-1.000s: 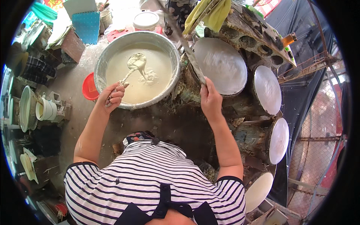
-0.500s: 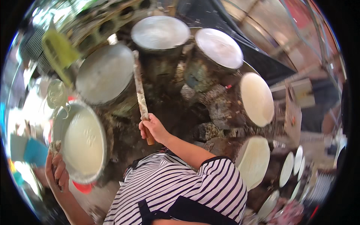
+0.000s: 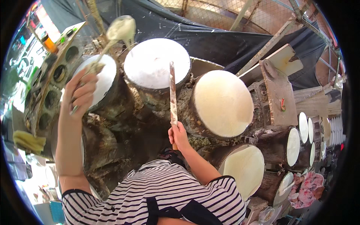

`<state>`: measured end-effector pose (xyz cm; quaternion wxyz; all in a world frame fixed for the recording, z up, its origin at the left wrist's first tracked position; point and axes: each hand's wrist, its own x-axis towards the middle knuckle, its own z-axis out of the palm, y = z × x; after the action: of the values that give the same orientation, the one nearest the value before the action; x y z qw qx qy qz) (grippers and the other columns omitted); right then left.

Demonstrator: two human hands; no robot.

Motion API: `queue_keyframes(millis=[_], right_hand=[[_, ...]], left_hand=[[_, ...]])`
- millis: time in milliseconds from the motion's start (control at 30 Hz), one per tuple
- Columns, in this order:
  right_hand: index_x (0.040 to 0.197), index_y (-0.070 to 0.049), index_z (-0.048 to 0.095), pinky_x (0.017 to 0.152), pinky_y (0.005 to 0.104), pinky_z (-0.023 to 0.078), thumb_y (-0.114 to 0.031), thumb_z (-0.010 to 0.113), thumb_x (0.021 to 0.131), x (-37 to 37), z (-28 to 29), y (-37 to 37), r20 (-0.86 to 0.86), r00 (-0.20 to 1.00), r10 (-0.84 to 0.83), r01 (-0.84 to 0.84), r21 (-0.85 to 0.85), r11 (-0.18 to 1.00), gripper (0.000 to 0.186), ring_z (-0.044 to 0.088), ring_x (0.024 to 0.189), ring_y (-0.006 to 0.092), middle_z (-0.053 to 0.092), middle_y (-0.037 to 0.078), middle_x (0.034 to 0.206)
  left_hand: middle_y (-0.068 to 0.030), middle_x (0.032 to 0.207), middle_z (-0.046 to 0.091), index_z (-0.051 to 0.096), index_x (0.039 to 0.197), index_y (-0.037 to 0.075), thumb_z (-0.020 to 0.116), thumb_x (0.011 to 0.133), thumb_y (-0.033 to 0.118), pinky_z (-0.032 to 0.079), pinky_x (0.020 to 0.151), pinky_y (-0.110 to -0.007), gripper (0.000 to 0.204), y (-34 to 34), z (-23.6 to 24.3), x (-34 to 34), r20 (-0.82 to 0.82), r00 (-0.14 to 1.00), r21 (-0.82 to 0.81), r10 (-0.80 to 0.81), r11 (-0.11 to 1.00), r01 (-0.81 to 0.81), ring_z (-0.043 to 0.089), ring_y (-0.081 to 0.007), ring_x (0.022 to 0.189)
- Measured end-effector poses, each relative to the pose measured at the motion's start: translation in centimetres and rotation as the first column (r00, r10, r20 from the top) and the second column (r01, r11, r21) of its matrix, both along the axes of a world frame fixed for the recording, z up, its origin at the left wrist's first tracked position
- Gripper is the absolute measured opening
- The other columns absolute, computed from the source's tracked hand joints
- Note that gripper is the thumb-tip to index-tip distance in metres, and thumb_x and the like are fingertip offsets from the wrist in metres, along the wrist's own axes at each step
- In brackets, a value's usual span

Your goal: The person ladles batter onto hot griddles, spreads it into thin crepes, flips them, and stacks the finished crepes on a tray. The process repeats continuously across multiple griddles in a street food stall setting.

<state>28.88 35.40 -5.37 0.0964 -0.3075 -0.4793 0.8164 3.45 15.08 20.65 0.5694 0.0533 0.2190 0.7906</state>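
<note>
My left hand (image 3: pixel 80 90) is raised at the left, its fingers wrapped round the handle of a ladle (image 3: pixel 120 29). Pale batter coats the ladle's bowl and drips off it, beside the far edge of a round white griddle top (image 3: pixel 157 60) on a drum. In front of my body, my right hand (image 3: pixel 180 137) grips the lower end of a long flat wooden stick (image 3: pixel 173 92). The stick is smeared with batter along its length. Its tip points away from me and overlaps the white griddle top in view; whether it touches cannot be told.
More drum griddles stand around me: a cream-coated one (image 3: pixel 224 103) at the right, another (image 3: pixel 243 170) nearer, and a white one (image 3: pixel 100 80) at the left. A wooden board (image 3: pixel 279 95) and a dark sheet (image 3: pixel 213 45) are beyond. Another person (image 3: pixel 307 189) is at the lower right.
My left hand has risen from beside the batter basin, lifting the dripping ladle up and away. My view has swung right, and my right hand still holds the wooden stick.
</note>
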Motion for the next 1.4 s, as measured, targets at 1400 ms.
queue_keyframes(millis=[1400], right_hand=[[0.119, -0.004, 0.047, 0.077, 0.0492, 0.044, -0.007, 0.043, 0.085, -17.8, -2.8, 6.8, 0.234, 0.853, -0.467, 0.069, 0.836, 0.544, 0.035, 0.056, 0.089, 0.0455, 0.059, 0.029, 0.093]], left_hand=[[-0.0146, 0.093, 0.056, 0.044, 0.125, 0.008, 0.056, 0.082, 0.014, 0.049, 0.066, -0.043, 0.045, 22.7, -24.8, -10.6, -0.739, -0.410, -0.126, -0.535, 0.707, -0.695, 0.060, -0.0338, 0.078]])
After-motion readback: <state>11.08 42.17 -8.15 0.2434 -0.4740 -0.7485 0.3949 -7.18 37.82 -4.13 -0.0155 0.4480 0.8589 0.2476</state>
